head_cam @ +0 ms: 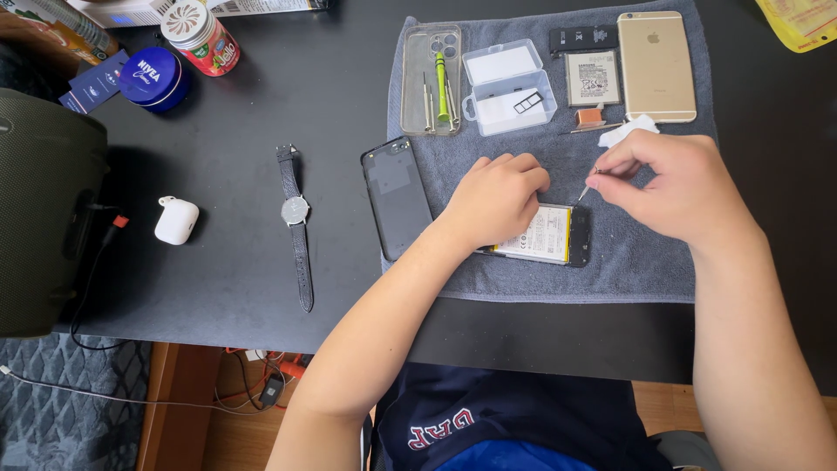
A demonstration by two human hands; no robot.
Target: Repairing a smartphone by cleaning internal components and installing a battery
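Head view, looking down on a black table (261, 253) with a grey towel (645, 262) spread on it. Left hand (493, 199) is curled into a loose fist, knuckles down, resting on the opened phone (549, 235), which lies face down near the towel's front edge with its back off and battery exposed; the hand covers the phone's left part. Right hand (676, 187) hovers just right of and above the phone, thumb and fingers pinched tight on a thin metal tool (586, 187) whose tip points down-left toward the phone's top right area; can't tell if the tip touches. Removed black back cover (397, 196) lies at the towel's left edge, just beside the left hand. Further back on the towel: clear phone case (418, 52) with a green screwdriver (442, 83) and small drivers lying in it, open clear plastic box (510, 87), loose battery (593, 78), gold phone (656, 65) face down, small black part (582, 38), white tissue scrap (628, 129) near the right hand. Off the towel, on the table: wristwatch (296, 218) laid flat, white earbud case (176, 220), blue round tin (154, 77), red-lidded jar (200, 37). Dark speaker-like object (39, 209) at far left.
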